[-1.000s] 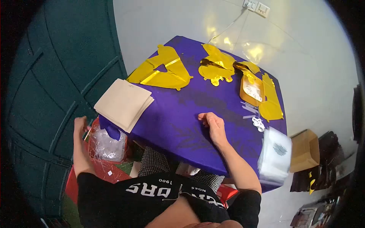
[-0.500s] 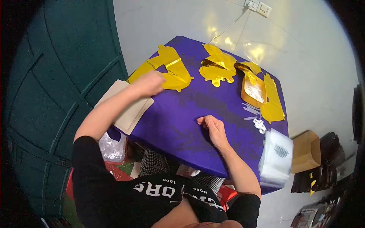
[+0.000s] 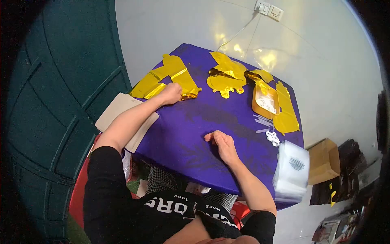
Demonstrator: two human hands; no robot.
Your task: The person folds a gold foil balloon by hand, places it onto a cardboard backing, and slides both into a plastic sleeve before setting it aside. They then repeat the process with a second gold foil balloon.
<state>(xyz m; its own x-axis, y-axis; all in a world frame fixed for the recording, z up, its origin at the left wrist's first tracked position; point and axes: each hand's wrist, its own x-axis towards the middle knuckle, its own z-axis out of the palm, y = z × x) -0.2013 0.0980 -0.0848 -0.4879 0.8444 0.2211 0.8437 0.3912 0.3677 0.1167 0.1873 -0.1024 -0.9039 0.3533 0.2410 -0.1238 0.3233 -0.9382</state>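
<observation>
My left hand point(image 3: 170, 93) lies at the near edge of a flat gold foil balloon point(image 3: 183, 79) at the table's left. Its fingers are closed on that edge, and the foil beside them is bent up. My right hand point(image 3: 224, 145) rests on the purple tablecloth point(image 3: 187, 134) near the middle, fingers curled, with nothing visible in them. Beneath my left forearm is a stack of beige paper sheets or envelopes point(image 3: 118, 109). A second gold foil balloon point(image 3: 226, 83), partly folded, lies at the back middle.
At the right stand a yellow box point(image 3: 260, 106) with white pieces, another gold foil piece point(image 3: 288, 112), clear strips point(image 3: 263, 122), a white ribbon bundle point(image 3: 272, 138) and stacked clear bags point(image 3: 292, 166). A cardboard box point(image 3: 324, 162) sits beyond the table edge. A wall socket point(image 3: 262, 7) is behind.
My left hand has moved slightly right and down, and the near edge of the foil balloon is now bent up. My right hand stays in place on the cloth. The view has shifted slightly.
</observation>
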